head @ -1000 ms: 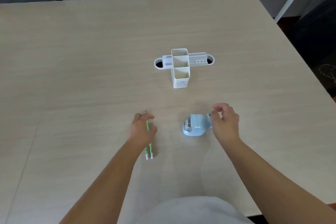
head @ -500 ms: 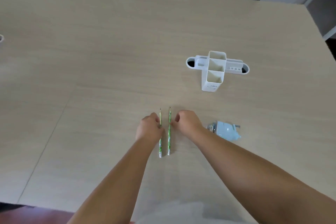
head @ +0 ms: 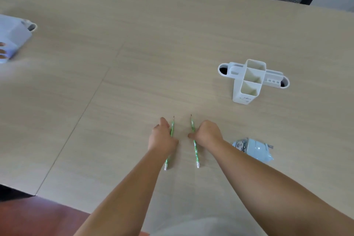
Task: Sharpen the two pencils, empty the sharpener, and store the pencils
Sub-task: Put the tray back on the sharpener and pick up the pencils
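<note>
Two green pencils lie flat on the surface (head: 134,63) just ahead of the person, side by side but apart, each under one hand. Left pencil (head: 172,127) runs from its eraser end nearest the body up and slightly right to its tip; the left hand (head: 162,138) rests over its middle, fingers curled loosely on the shaft, though whether it is truly pinched I cannot tell. Right pencil (head: 195,149) leans the other way, its tip tilting slightly left, with the right hand (head: 207,134) curled on its upper half in the same uncertain grip. Both long axes run away from the body, points aimed at the far edge.

Just right of the right forearm sits the pale blue sharpener (head: 252,149), lying on its side, so the right hand is nearer to it. Farther off, beyond and to the right, stands the white pencil holder (head: 249,82), compartments open upward. No sharpening looks begun.
</note>
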### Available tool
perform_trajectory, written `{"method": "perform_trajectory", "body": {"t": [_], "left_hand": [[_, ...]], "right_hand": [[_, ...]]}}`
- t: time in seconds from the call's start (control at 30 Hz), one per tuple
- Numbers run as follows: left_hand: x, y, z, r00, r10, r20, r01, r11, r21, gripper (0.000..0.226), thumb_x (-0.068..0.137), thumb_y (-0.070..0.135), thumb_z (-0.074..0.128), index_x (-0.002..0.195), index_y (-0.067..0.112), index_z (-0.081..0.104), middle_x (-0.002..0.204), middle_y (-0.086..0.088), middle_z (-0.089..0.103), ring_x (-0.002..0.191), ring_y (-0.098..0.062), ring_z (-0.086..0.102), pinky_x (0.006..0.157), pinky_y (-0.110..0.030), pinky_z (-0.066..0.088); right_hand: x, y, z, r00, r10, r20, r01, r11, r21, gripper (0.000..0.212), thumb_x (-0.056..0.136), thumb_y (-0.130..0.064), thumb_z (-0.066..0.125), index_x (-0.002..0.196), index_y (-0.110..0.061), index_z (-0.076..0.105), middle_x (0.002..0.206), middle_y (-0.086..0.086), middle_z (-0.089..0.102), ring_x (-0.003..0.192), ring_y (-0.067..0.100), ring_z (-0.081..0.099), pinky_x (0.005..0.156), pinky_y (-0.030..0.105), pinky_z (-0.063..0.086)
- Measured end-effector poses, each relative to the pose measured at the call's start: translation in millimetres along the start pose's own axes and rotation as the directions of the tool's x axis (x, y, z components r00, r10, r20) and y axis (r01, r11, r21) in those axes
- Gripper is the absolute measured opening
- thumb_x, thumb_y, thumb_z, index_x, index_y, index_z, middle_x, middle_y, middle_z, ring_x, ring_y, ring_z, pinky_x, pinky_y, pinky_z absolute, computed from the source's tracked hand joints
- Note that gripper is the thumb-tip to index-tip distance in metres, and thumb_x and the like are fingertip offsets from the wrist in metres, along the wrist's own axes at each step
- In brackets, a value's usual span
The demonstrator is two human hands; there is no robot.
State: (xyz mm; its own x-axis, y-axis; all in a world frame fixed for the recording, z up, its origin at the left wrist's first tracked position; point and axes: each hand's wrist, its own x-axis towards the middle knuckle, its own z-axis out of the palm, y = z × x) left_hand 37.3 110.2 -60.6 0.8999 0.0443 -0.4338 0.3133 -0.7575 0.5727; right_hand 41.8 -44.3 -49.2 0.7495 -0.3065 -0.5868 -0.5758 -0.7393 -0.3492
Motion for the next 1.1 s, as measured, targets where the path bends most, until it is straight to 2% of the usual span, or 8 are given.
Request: {"method": "perform_trajectory", "body": {"t": [0.1, 0.17, 0.27, 0.4, 0.57, 0.77, 0.9, 1.1], "left_hand": [[0.7, -1.9, -2.7, 0.999, -0.043, -0.023, 0.040, 0.994, -0.105, 0.037, 0.069, 0.014, 0.069, 0.099, 0.018, 0.046, 0.077, 0.002, 0.064, 0.072, -0.019, 0.059, 0.052, -0.025, 0.040], [1.7, 1.1, -4.2, 0.999, -0.051, -0.016, 0.046, 0.970, -0.240, 0.026, 0.072, 0.014, 0.069, 0.095, 0.019, 0.057, 0.074, 0.005, 0.065, 0.071, -0.015, 0.063, 0.056, -0.024, 0.046], [7.4, 18.0, -6.5, 1.000, -0.003, 0.002, 0.004, 0.923, -0.385, 0.018, 0.076, 0.014, 0.069, 0.090, 0.025, 0.064, 0.078, 0.003, 0.068, 0.072, -0.016, 0.065, 0.058, -0.023, 0.046], [18.9, 63.8, -10.7, 0.992, 0.128, -0.008, -0.115, 0.861, -0.495, 0.015, 0.080, 0.020, 0.071, 0.087, 0.031, 0.063, 0.076, 0.001, 0.069, 0.073, -0.021, 0.066, 0.067, -0.033, 0.052], [32.2, 140.9, -12.6, 0.954, 0.300, -0.027, -0.260, 0.777, -0.573, 0.009, 0.079, 0.026, 0.070, 0.085, 0.026, 0.064, 0.075, -0.001, 0.071, 0.072, -0.021, 0.068, 0.077, -0.043, 0.057], [42.1, 207.7, 4.3, 0.904, 0.414, -0.108, -0.394, 0.706, -0.588, 0.008, 0.083, 0.019, 0.066, 0.081, 0.025, 0.061, 0.085, 0.000, 0.073, 0.076, -0.015, 0.067, 0.081, -0.037, 0.053], [45.8, 214.3, 28.0, 0.924, 0.369, -0.095, -0.353, 0.734, -0.581, 0.007, 0.084, 0.016, 0.064, 0.087, 0.022, 0.063, 0.086, 0.003, 0.073, 0.078, -0.013, 0.067, 0.081, -0.035, 0.052], [53.6, 203.0, 53.7, 0.963, 0.270, -0.006, -0.228, 0.797, -0.559, 0.004, 0.082, 0.017, 0.065, 0.081, 0.020, 0.063, 0.083, 0.003, 0.073, 0.076, -0.016, 0.067, 0.083, -0.041, 0.055]], "right_hand": [[-1.7, 3.4, -5.5, 0.999, -0.034, -0.017, 0.035, 0.995, 0.091, 0.036, 0.064, -0.036, 0.074, 0.054, -0.013, 0.047, 0.055, 0.003, 0.050, 0.054, 0.021, 0.050, 0.045, 0.025, 0.032], [-6.0, 5.8, -16.1, 0.996, -0.075, -0.048, 0.084, 0.966, 0.245, 0.029, 0.063, -0.030, 0.071, 0.052, -0.012, 0.053, 0.049, 0.004, 0.053, 0.048, 0.019, 0.051, 0.047, 0.025, 0.039], [-12.5, 12.4, -44.8, 0.990, -0.097, -0.097, 0.136, 0.801, 0.583, 0.011, 0.067, -0.012, 0.070, 0.065, -0.008, 0.060, 0.059, 0.015, 0.063, 0.045, 0.021, 0.058, 0.048, 0.027, 0.048], [-14.2, 30.1, -96.5, 0.968, -0.060, -0.245, 0.233, 0.589, 0.774, 0.014, 0.074, 0.002, 0.063, 0.076, -0.010, 0.057, 0.079, 0.027, 0.068, 0.052, 0.025, 0.058, 0.050, 0.027, 0.051], [-3.4, 59.5, -154.1, 0.891, 0.016, -0.454, 0.350, 0.612, 0.709, 0.013, 0.075, -0.015, 0.068, 0.078, -0.026, 0.062, 0.075, 0.008, 0.073, 0.068, 0.025, 0.068, 0.069, 0.037, 0.055], [13.0, 70.8, -197.7, 0.803, 0.004, -0.595, 0.426, 0.694, 0.580, 0.012, 0.084, -0.020, 0.065, 0.095, -0.021, 0.062, 0.083, -0.006, 0.068, 0.066, 0.001, 0.058, 0.059, 0.018, 0.040], [27.1, 71.0, -200.0, 0.782, -0.063, -0.620, 0.439, 0.762, 0.476, 0.010, 0.086, -0.017, 0.063, 0.096, -0.018, 0.060, 0.085, -0.006, 0.066, 0.067, -0.003, 0.058, 0.057, 0.010, 0.042], [53.1, 79.0, -177.6, 0.832, -0.161, -0.530, 0.379, 0.863, 0.333, 0.012, 0.085, -0.016, 0.062, 0.097, -0.017, 0.061, 0.096, -0.001, 0.070, 0.085, 0.017, 0.066, 0.078, 0.031, 0.053]]}}
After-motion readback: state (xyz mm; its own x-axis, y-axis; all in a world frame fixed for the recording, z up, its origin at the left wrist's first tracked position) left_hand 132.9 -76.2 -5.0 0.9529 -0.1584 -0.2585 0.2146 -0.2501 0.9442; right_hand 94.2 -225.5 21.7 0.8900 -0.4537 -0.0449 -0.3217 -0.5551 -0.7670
